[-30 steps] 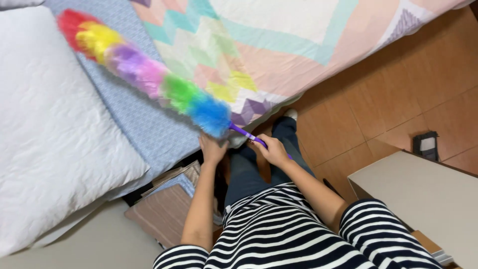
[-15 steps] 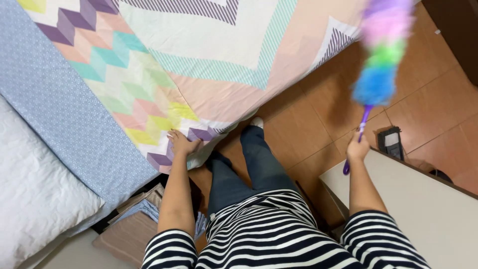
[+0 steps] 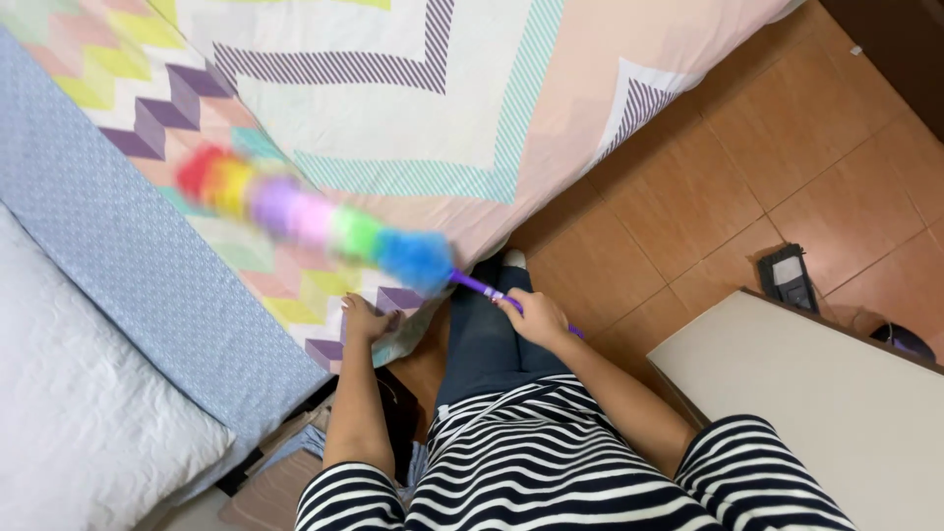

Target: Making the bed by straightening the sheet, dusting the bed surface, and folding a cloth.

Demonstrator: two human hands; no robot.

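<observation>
The right hand [image 3: 536, 317] is closed around the purple handle of a rainbow feather duster [image 3: 315, 221], whose fluffy head, blurred, stretches up and left over the patterned quilt [image 3: 472, 98] on the bed. The left hand [image 3: 366, 320] rests on the quilt's corner at the bed's edge, fingers curled on the fabric; whether it grips it I cannot tell. A blue sheet [image 3: 118, 265] and white pillow [image 3: 69, 413] lie to the left, a pale table [image 3: 816, 403] to the right.

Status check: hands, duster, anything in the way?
Right hand grips duster handle, head blurred over quilt. Left hand flat on quilt edge. Nothing blocking on the quilt.
</observation>
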